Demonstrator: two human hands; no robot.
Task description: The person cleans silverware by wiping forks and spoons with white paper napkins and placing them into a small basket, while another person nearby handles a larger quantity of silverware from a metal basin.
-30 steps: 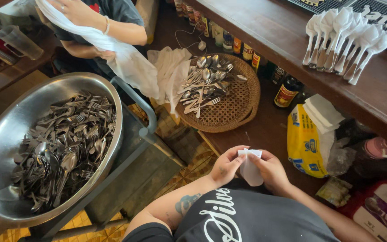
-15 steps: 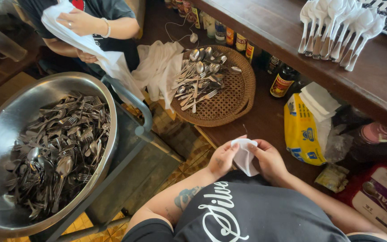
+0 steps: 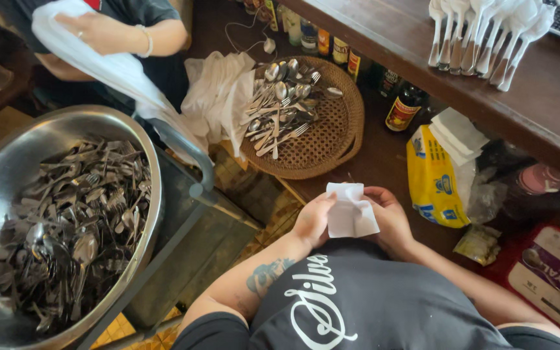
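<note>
Both of my hands meet in front of my chest, the left hand (image 3: 311, 220) and the right hand (image 3: 390, 217) each pinching an edge of a white paper napkin (image 3: 351, 210) that hangs between them, its longer side running away from me toward the shelf. Off to my left sits the big steel bowl (image 3: 8, 162), heaped with unsorted cutlery (image 3: 79, 220), so the left hand is the nearer one to it. Ahead and slightly left lies the round wicker tray (image 3: 338, 136) carrying spoons and forks (image 3: 280, 107) (handles mostly pointing back toward me). Beyond the bowl, another person's hand (image 3: 98, 29) grips a white cloth (image 3: 105, 65).
</note>
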